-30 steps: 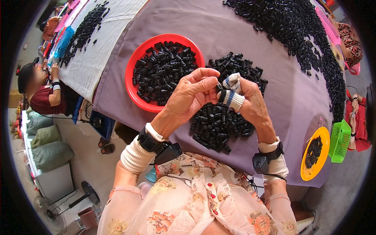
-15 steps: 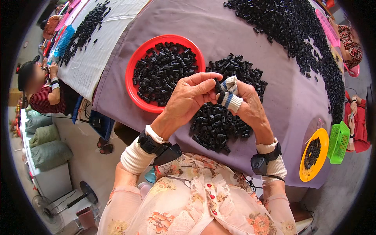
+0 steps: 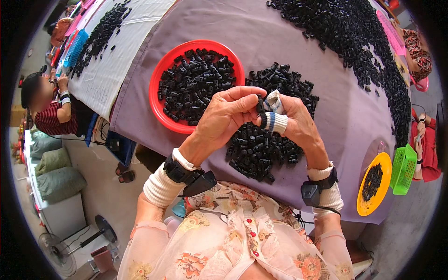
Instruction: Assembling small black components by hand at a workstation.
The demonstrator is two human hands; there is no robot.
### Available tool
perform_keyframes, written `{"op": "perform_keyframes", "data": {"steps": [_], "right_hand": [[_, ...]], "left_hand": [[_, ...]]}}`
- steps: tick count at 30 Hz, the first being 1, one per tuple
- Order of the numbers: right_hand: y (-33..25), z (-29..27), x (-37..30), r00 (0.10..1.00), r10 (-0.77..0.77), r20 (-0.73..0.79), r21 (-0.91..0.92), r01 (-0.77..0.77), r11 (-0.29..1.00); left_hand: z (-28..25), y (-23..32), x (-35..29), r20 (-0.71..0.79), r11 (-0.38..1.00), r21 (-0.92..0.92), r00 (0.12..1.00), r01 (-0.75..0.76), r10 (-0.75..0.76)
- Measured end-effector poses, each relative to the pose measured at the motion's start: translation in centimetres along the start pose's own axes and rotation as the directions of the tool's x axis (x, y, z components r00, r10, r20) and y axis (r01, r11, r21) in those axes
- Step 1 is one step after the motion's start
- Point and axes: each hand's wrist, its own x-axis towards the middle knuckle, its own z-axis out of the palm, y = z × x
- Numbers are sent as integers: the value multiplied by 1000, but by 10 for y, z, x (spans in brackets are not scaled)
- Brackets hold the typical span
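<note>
Between my two hands is a small black plastic part (image 3: 260, 105), roughly cylindrical. My left hand (image 3: 227, 112) pinches it between thumb and index finger. My right hand (image 3: 298, 122), with striped cloth covers on thumb and forefinger, closes on the same part from the other side; its fingertips partly hide it. Left of the hands stands a red round tray (image 3: 156, 100) holding many similar black parts. Beneath and behind my right hand lies a loose pile of black parts (image 3: 266, 156) on the mauve tablecloth (image 3: 196, 21).
A large heap of black parts (image 3: 336, 35) spreads over the far right. A yellow plate (image 3: 365, 207) with tiny black pieces sits beside a green basket (image 3: 404, 170) at the right edge. A co-worker in a striped top (image 3: 56, 116) sits at the left table; a fan (image 3: 58, 254) stands lower left.
My right hand has shifted and turned slightly at the black part, and its wrist has moved a little right. The left hand stays almost in place, still pinching.
</note>
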Motion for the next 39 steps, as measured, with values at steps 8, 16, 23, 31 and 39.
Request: {"op": "perform_keyframes", "data": {"steps": [8, 16, 23, 31, 39], "right_hand": [[5, 1, 5, 998, -57, 39, 31, 55, 998], [7, 1, 7, 996, -58, 73, 26, 57, 998], [9, 4, 7, 993, -98, 63, 65, 94, 993], [9, 3, 6, 992, -100, 72, 36, 97, 995], [10, 4, 4, 993, -105, 50, 39, 103, 994]], "left_hand": [[-1, -1, 1, 17, 1000, 25, 1000, 8, -8], [3, -1, 1, -36, 1000, 26, 999, 16, -15], [-2, -2, 1, -14, 1000, 5, 1000, 27, -27], [-6, -4, 2, 47, 999, -10, 998, 49, -49], [1, -4, 4, 42, 999, -4, 999, 33, -32]]}}
